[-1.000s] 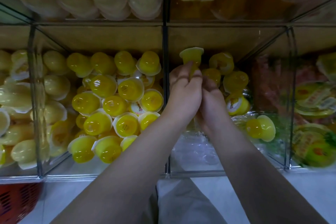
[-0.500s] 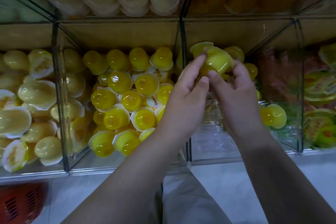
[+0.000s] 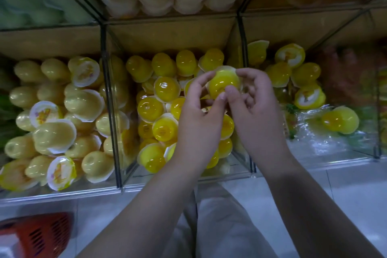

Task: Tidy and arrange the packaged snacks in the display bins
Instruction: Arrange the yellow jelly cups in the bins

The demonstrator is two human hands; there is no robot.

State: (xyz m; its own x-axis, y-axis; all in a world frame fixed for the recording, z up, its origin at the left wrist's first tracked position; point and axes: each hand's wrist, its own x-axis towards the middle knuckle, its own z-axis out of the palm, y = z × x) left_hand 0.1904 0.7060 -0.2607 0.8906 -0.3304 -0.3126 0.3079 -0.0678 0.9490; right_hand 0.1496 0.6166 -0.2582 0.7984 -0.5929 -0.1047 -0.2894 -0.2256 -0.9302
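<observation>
Middle bin (image 3: 159,181) sits packed with yellow cups (image 3: 150,109) left of and under the fingers. Its divider (image 3: 244,52) runs behind the right fingers. Right bin (image 3: 324,162), beyond them, has open floor. Left hand (image 3: 201,119) and right hand (image 3: 257,111) together pinch one cup (image 3: 223,81) above the packed bin. Lids (image 3: 60,170) carry print, too blurred to read.
</observation>
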